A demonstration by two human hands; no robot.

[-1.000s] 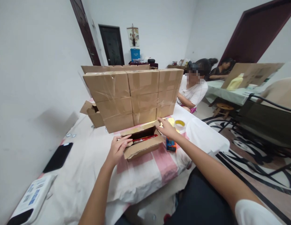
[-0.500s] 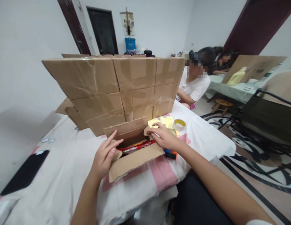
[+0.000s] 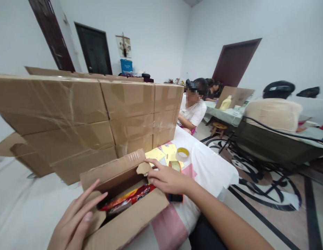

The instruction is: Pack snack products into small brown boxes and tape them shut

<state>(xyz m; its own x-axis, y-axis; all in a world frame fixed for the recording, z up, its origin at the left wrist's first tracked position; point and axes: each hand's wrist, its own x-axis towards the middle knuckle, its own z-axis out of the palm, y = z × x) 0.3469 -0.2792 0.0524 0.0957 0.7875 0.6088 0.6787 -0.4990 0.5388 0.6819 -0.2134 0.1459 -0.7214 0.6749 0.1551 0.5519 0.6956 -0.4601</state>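
Note:
An open cardboard box point(image 3: 130, 218) lies on the cloth-covered table in front of me, with red snack packets point(image 3: 127, 199) inside. My left hand point(image 3: 74, 220) rests flat, fingers stretched out, on the box's left end flap. My right hand point(image 3: 166, 178) presses with its fingers on the small right end flap point(image 3: 143, 168). The long rear flap point(image 3: 112, 170) stands up behind the opening. Neither hand grips anything.
A wall of taped cardboard boxes point(image 3: 99, 114) stands right behind the open box. A tape roll point(image 3: 182, 153), yellow sheets point(image 3: 163, 152) and a tape dispenser point(image 3: 175, 198) lie to the right. A seated person point(image 3: 192, 107) is beyond the table; a folding chair point(image 3: 268, 142) stands to the right.
The view has come closer and swung right. My left hand slid down onto the left flap; my right hand stays on the right flap, pushing it inwards.

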